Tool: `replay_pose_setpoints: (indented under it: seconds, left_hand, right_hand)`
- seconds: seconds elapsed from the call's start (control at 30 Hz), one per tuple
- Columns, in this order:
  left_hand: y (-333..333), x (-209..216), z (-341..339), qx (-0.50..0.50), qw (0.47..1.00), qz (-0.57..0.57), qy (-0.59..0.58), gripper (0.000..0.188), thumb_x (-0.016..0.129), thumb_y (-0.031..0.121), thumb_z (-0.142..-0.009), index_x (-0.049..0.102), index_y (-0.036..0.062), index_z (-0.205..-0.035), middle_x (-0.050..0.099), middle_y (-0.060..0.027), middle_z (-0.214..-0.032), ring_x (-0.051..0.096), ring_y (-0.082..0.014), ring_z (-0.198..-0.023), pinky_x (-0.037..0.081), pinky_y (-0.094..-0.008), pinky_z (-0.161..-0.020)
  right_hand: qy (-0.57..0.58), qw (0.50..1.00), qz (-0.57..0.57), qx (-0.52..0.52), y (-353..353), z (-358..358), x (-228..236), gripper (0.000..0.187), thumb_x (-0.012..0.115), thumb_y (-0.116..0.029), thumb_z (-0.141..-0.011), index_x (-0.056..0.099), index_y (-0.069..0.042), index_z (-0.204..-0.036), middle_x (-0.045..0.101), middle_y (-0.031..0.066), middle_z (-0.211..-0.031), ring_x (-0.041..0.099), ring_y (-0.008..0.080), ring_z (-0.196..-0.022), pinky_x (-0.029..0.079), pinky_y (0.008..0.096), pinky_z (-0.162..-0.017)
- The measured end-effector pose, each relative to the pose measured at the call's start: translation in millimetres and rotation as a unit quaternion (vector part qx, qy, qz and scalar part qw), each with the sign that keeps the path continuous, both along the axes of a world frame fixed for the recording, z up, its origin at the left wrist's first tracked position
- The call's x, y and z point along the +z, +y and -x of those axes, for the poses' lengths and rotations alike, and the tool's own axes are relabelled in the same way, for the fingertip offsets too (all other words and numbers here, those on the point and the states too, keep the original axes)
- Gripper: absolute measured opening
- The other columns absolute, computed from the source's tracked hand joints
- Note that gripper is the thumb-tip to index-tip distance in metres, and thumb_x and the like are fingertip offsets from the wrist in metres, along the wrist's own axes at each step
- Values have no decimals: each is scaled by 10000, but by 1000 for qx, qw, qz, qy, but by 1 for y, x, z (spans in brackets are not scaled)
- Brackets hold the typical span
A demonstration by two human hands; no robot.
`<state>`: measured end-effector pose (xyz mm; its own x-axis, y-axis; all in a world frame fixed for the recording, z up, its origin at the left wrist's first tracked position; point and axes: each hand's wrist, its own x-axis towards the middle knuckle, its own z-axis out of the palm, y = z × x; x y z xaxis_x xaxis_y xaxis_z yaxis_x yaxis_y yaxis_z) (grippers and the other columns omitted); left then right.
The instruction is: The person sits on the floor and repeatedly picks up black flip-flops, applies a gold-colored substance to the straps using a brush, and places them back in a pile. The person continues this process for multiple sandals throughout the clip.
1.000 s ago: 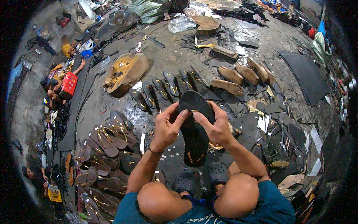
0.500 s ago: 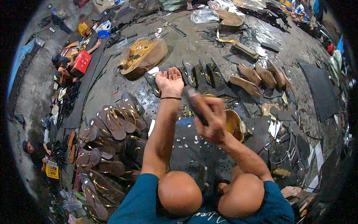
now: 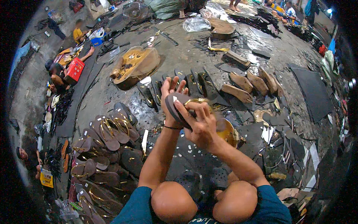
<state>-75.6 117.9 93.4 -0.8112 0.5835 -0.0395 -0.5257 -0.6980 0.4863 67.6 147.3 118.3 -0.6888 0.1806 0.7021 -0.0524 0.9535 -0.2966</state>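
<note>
A brown flip-flop (image 3: 172, 106) with a gold strap and a small white label is tilted up in front of me. My right hand (image 3: 202, 128) is closed around it, fingers over the strap side and index finger along the sole. Behind the flip-flop is my left hand (image 3: 167, 89), its fingers stretched upward and apart. The sole hides most of that palm, so I cannot tell whether it touches. Several dark sandals (image 3: 147, 95) stand in a row just beyond my hands. Close to my right forearm sits a yellowish bowl (image 3: 228, 135), partly hidden.
Many finished-looking brown flip-flops (image 3: 106, 134) lie piled at left. A thick wooden block (image 3: 147, 61) stands farther off. Foot-shaped wooden forms (image 3: 236, 93) lie at right, near a dark flat sheet (image 3: 311, 93). People sit along the left, one beside a red box (image 3: 75, 70).
The blurred flip-flop in my right hand has moved left, in front of my left hand, and now shows its label. My left palm, facing up before, has turned behind it. The view has shifted slightly.
</note>
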Motion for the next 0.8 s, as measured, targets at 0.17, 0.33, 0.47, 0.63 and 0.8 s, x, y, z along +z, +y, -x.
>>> replay_pose_setpoints:
  seconds: [0.17, 0.33, 0.47, 0.63, 0.8]
  left_hand:
    - [-12, 38, -1, 99, 988, 119, -20, 340, 460, 384, -991, 464, 138, -1226, 560, -45, -1179, 564, -219, -1060, 425, -387, -902]
    - [-19, 43, -12, 13, 987, 141, 71, 411, 457, 412, -982, 483, 118, -1267, 577, -12, -1162, 546, -172, -1041, 369, -330, -858]
    - [-38, 63, -43, -203, 935, 126, 262, 392, 504, 308, -982, 514, 32, -1260, 598, -63, -1158, 557, -143, -1073, 428, -298, -949]
    - [-50, 84, -51, -196, 863, 264, 383, 419, 641, 118, -912, 494, -15, -1280, 612, -58, -1133, 570, -102, -1012, 472, -246, -861]
    - [-64, 83, -49, -211, 823, 278, 449, 328, 639, 112, -914, 544, -11, -1203, 627, -31, -1075, 573, -92, -976, 469, -255, -863]
  right_hand:
    - [3, 996, 86, 31, -21, -24, 1, 726, 679, -23, -599, 562, -122, -1309, 526, 96, -1060, 529, 296, -946, 482, 379, -834]
    - [80, 966, 240, 47, 2, -34, 26, 655, 682, -23, -685, 534, -92, -1319, 541, 112, -1090, 555, 269, -995, 476, 345, -880]
    - [48, 794, 589, 141, 29, -35, 35, 405, 680, -118, -851, 546, 1, -1214, 629, 58, -1040, 601, 145, -940, 472, 292, -873]
    - [64, 733, 662, 142, 25, -39, 43, 338, 678, -158, -871, 565, 10, -1142, 656, 46, -976, 613, 119, -889, 489, 266, -811]
    - [24, 785, 608, 116, 28, -43, 33, 269, 637, -119, -889, 569, 23, -1107, 646, 37, -984, 588, 100, -887, 480, 257, -809]
